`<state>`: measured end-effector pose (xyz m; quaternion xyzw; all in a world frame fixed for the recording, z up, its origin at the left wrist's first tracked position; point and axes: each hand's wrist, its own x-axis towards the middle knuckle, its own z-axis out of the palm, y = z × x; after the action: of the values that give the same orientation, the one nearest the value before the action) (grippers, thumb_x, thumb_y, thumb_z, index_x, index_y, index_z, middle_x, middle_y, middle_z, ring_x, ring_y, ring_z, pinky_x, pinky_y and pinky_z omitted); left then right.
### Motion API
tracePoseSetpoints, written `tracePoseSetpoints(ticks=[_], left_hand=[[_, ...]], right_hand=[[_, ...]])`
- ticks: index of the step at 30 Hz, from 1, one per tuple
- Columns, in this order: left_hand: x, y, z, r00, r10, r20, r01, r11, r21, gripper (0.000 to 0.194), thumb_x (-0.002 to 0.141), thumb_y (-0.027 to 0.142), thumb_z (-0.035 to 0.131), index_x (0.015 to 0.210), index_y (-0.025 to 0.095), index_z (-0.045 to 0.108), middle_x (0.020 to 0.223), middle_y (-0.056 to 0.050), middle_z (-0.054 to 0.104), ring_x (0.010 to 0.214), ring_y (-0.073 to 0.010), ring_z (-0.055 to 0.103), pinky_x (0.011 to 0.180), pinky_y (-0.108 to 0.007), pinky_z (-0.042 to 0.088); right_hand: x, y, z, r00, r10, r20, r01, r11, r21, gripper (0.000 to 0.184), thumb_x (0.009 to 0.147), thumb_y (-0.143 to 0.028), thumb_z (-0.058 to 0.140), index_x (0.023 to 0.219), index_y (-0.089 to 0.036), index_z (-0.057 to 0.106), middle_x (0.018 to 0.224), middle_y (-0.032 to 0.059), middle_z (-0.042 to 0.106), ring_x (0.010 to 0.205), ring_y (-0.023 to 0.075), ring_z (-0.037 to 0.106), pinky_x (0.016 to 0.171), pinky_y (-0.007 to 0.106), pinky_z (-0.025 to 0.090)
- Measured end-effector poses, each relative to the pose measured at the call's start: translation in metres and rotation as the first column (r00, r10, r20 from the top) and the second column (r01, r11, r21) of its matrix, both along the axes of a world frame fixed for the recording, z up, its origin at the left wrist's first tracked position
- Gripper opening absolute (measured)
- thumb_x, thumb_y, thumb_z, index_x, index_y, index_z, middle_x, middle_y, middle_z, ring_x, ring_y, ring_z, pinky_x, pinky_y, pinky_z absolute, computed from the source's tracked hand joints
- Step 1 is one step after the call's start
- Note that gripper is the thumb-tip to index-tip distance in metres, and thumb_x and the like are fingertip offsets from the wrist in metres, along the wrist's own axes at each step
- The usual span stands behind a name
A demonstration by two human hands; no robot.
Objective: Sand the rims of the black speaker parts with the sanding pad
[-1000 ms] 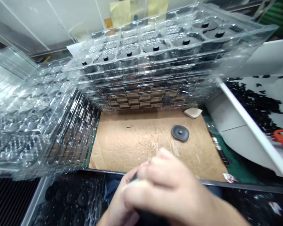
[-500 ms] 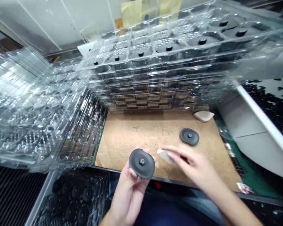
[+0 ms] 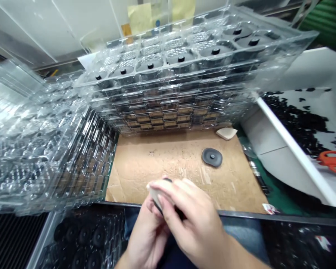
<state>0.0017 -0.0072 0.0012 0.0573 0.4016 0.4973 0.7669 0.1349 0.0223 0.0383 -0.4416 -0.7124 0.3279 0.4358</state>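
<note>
- In the head view, cardboard point(image 3: 137, 168) covers the desk point(image 3: 287, 196), with stacked clear trays point(image 3: 173, 84) behind and to the left, and a white bin point(image 3: 285, 140) on the right.
- The left hand point(image 3: 148, 233) is closed around a dark disc point(image 3: 168, 180), mostly hidden by fingers, above the desk's near edge.
- The right hand point(image 3: 194, 213) pinches a white pad point(image 3: 155, 195) between thumb and fingers, over the disc; whether the pad's face touches it, I cannot tell.
- The hands are together, pad and disc between them.
- A second disc point(image 3: 212, 157) lies on the cardboard beyond the hands, to the right, nearer the right hand; its long axis runs roughly left to right.
- A second pad point(image 3: 226, 133) lies just beyond it.
</note>
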Motion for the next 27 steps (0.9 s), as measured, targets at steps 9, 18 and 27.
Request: tracePoseSetpoints(ticks=[9,18,27], left_hand=[[0.004,0.002,0.009,0.996,-0.087,-0.016,0.086,0.996,-0.023,0.032,0.063,0.023,0.075,0.094,0.021,0.068,0.090,-0.003,0.071,0.094,-0.0184,0.062,0.087,-0.025,0.047],[0.003,-0.001,0.008,0.977,-0.167,0.132,0.174,0.984,-0.043,0.042,0.062,0.011,0.074,0.102,0.021,0.065,0.096,-0.003,0.071,0.091,-0.0137,0.064,0.086,-0.022,0.047],[-0.009,-0.003,0.018,0.968,-0.180,0.177,0.177,0.984,0.034,0.046,0.061,0.013,0.075,0.102,0.029,0.065,0.119,-0.002,0.063,0.094,-0.0243,0.065,0.075,-0.027,0.053]], right_hand=[[0.000,-0.005,0.004,0.999,0.030,0.043,-0.034,0.995,0.094,0.023,0.086,-0.011,0.044,0.102,-0.013,0.061,0.083,0.0044,0.067,0.071,0.0154,0.059,0.067,0.029,0.045],[0.036,-0.008,0.006,0.925,0.064,0.375,-0.119,0.985,0.124,0.027,0.090,-0.015,0.038,0.104,-0.019,0.061,0.068,0.0015,0.061,0.060,0.0147,0.051,0.058,0.029,0.039],[0.041,-0.001,-0.054,0.986,-0.121,0.114,0.143,0.968,-0.205,0.022,0.090,-0.023,0.045,0.104,-0.024,0.062,0.102,0.0026,0.066,0.092,0.0162,0.060,0.076,0.027,0.048]])
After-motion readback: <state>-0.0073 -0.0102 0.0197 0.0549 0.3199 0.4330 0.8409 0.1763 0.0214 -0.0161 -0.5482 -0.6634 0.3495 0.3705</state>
